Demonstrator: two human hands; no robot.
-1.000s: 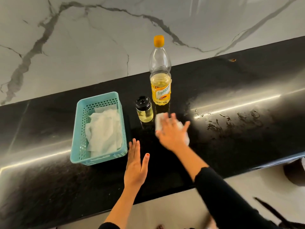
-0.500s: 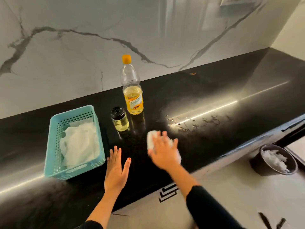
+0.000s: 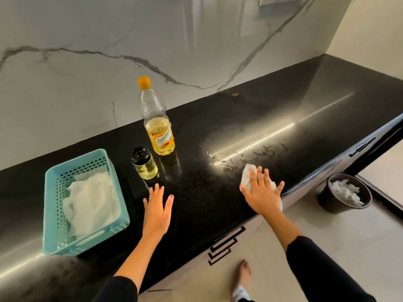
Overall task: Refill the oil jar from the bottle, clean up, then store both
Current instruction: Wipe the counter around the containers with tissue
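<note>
A clear oil bottle (image 3: 158, 125) with an orange cap stands upright on the black counter (image 3: 283, 118). Just in front of it stands a small glass oil jar (image 3: 145, 164) with a black lid, part full of yellow oil. My left hand (image 3: 157, 211) rests flat on the counter, fingers straight, below the jar and apart from it. Over to the right, my right hand (image 3: 261, 192) presses a white tissue (image 3: 247, 174) flat on the counter. Oily smears (image 3: 242, 156) lie just beyond the tissue.
A teal plastic basket (image 3: 54, 216) holding white tissues sits at the left near the counter's front edge. A dark bin (image 3: 325, 201) with crumpled tissues stands on the floor at the right. A marble wall backs the counter. A bare foot shows on the floor below.
My right hand has slid the tissue to the right along the counter, away from the jar and towards the smears. The left hand has stayed flat. The view has swung right.
</note>
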